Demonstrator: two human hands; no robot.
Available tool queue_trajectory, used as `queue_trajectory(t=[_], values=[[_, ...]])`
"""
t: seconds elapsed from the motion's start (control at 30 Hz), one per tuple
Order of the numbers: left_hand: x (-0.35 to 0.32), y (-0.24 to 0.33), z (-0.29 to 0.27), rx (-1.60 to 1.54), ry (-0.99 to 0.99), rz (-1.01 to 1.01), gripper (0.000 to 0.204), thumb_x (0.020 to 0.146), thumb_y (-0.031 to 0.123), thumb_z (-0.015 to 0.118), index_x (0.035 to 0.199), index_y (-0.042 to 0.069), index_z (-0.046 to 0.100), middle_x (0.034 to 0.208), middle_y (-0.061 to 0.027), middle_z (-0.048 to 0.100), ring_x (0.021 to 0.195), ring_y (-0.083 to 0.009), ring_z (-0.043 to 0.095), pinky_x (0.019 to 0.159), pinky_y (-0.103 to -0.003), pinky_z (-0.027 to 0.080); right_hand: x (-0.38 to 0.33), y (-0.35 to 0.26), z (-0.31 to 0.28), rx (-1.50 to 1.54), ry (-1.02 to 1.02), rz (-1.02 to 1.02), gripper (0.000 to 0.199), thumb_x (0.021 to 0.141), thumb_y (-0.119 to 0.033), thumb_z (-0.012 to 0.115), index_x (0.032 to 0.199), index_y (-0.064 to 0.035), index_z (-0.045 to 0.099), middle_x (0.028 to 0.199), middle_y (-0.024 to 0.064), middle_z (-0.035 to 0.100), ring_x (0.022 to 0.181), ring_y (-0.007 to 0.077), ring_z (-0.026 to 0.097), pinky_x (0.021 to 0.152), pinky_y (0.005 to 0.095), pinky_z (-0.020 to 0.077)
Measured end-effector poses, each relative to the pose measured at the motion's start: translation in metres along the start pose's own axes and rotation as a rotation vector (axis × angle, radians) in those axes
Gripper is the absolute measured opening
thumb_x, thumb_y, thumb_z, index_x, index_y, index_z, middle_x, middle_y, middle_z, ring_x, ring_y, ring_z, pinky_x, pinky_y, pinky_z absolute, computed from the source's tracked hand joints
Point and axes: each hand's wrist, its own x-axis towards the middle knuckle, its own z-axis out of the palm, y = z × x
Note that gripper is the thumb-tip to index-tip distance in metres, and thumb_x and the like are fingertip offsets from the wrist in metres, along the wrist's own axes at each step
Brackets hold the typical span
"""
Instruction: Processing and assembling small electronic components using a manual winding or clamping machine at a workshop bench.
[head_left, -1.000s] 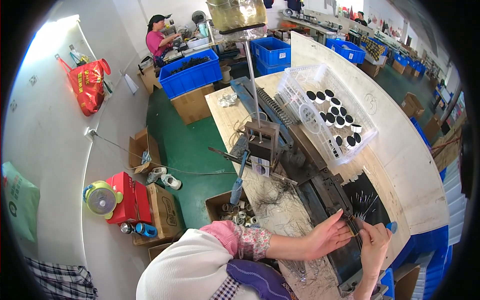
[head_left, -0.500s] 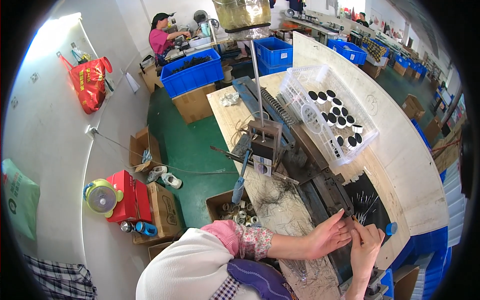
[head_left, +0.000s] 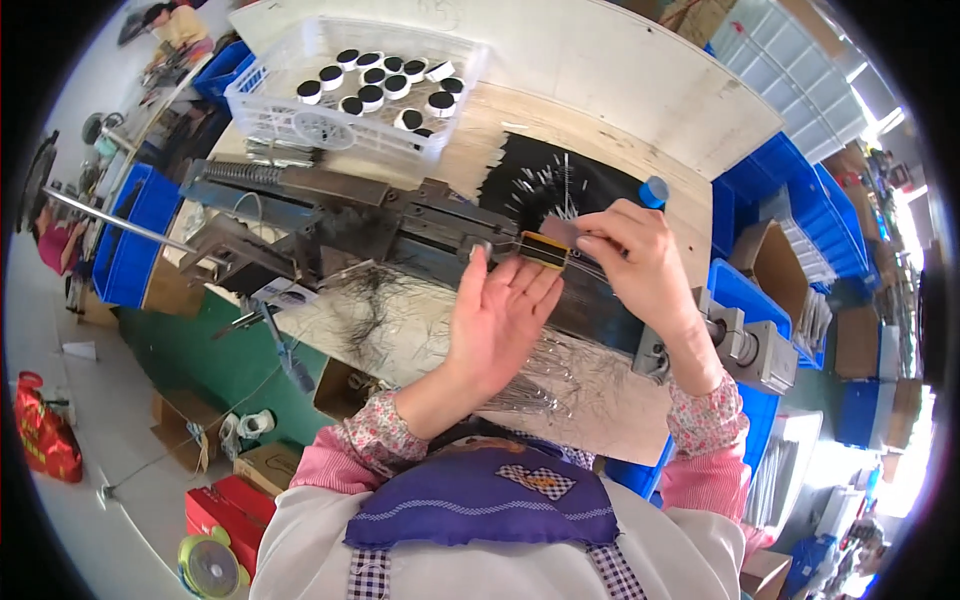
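My left hand [head_left: 500, 318] is turned palm up over the metal fixture [head_left: 445, 235]. Its fingers are stretched out and their tips meet the lower edge of a small dark rectangular piece with yellow edges [head_left: 546, 250]. From the right, my right hand [head_left: 640, 262] pinches a small flat brownish piece [head_left: 562, 230] between thumb and fingers, just above the dark piece. Behind both hands, thin metal pins [head_left: 552, 190] lie fanned out on a black sheet [head_left: 510, 162]. More thin wire pieces [head_left: 535, 385] are scattered on the bench near my left wrist.
A clear plastic basket [head_left: 390, 148] at the back left holds several white rolls with black tops. A blue cap [head_left: 653, 191] sits at the back right. A pale board [head_left: 620, 90] edges the bench. Blue crates [head_left: 790, 185] stand on the right.
My view has swung to the right and down, so the bench and both hands now lie near the middle. The dark piece with yellow edges has come into sight at my left fingertips.
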Motion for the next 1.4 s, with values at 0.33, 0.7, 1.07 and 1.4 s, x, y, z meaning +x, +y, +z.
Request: queue_trajectory(t=[0.33,0.7,1.07,1.4], values=[[-0.005,-0.003,0.005,0.039,0.002,0.004,0.069,0.097,0.056,0.033,0.130,-0.004,0.042,0.135,-0.0145,0.047,0.129,-0.0252,0.041,0.114,-0.039,0.025,-0.007,-0.005,0.002,-0.141,-0.165,-0.019,0.009,0.078,-0.011,0.067,0.086,-0.0124,0.071,0.074,0.0029,0.057,0.076,0.0219,0.058,0.083,0.0364,0.0398],[-0.002,0.000,0.006,0.021,0.023,-0.015,0.069,0.097,0.056,0.033,0.133,-0.004,0.041,0.135,-0.0149,0.048,0.130,-0.0262,0.041,0.113,-0.038,0.026,-0.005,-0.004,-0.001,-0.140,-0.097,-0.075,0.010,0.076,-0.007,0.069,0.087,-0.0078,0.070,0.069,0.0051,0.056,0.068,0.0236,0.056,0.075,0.0341,0.0408],[-0.006,0.000,0.007,0.021,0.060,-0.025,0.048,0.099,0.051,0.037,0.108,0.005,0.050,0.120,-0.0078,0.054,0.123,-0.0192,0.045,0.112,-0.034,0.028,-0.025,-0.047,0.003,-0.221,-0.150,0.125,0.035,0.089,-0.009,0.053,0.123,0.0004,0.052,0.068,0.0192,0.062,0.061,0.0349,0.063,0.054,0.0445,0.0488],[-0.005,0.004,0.014,0.042,0.078,-0.049,0.047,0.098,0.050,0.040,0.105,0.004,0.051,0.105,-0.0073,0.056,0.112,-0.0182,0.051,0.105,-0.033,0.034,-0.021,-0.055,0.017,-0.576,-0.310,-0.064,0.046,0.073,-0.002,0.057,0.117,0.0105,0.053,0.059,0.0148,0.060,0.056,0.0302,0.064,0.049,0.0385,0.0493]])
